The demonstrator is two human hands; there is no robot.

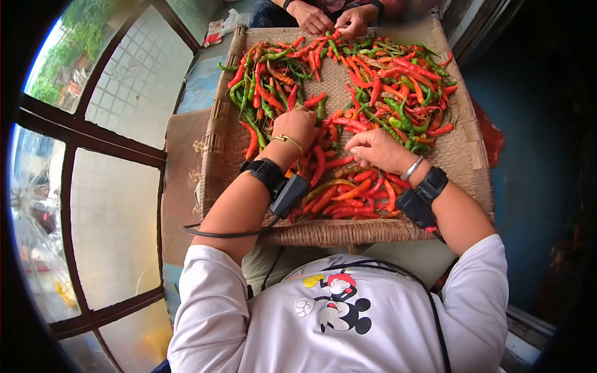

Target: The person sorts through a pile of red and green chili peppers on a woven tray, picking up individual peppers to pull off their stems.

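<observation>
Red and green peppers lie in heaps on a woven tray. My left hand is closed at the left heap, with a red pepper rising from its fingertips. My right hand is over the middle of the tray, below the large right heap; its thumb and index finger are bent together, and whatever is between them is too small to make out. Mostly red peppers form a pile near the tray's front edge, just below my hands.
Across the tray, another person's two hands handle peppers at the far edge. The woven tray has a raised rim. Framed windows stand at the left, and a white and red plastic bag lies beyond the tray's far left corner.
</observation>
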